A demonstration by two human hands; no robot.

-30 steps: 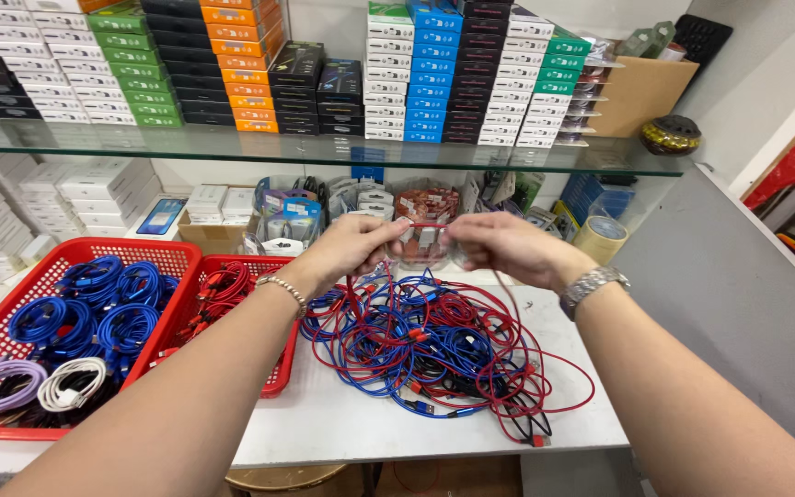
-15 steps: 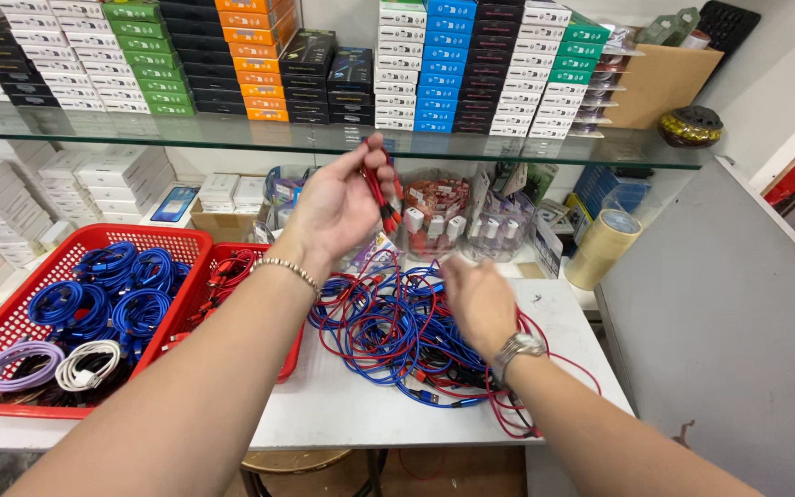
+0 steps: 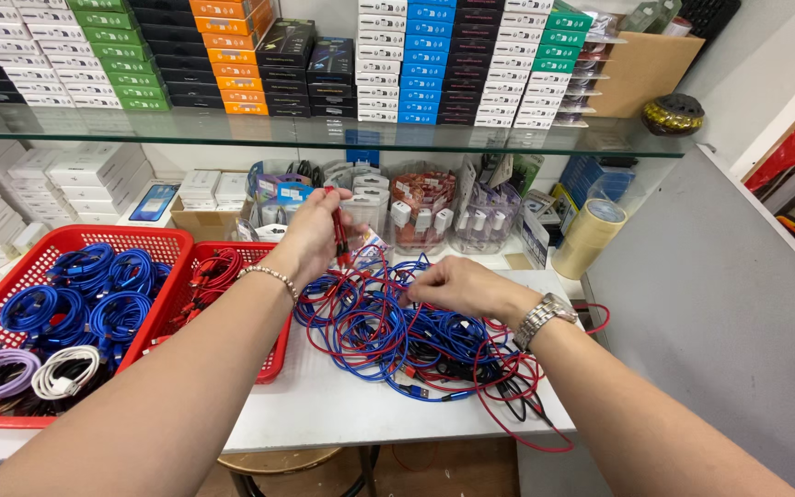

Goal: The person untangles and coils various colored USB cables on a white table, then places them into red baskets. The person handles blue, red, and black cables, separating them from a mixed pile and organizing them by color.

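We look down at a white surface (image 3: 324, 405) heaped with a tangle of blue and red cables (image 3: 407, 331). Our left hand (image 3: 310, 235) is raised above the heap, fingers closed around a red cable (image 3: 338, 230) that hangs down into the tangle. Our right hand (image 3: 457, 287) rests on the pile with fingers curled low among the strands; we cannot tell whether it grips any. To the left, a red basket (image 3: 11, 276) holds coiled blue cables (image 3: 85, 294).

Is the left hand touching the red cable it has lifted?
Touching. The head view shows the left hand closed around the red cable, raised above the tangled pile; no gap shows.
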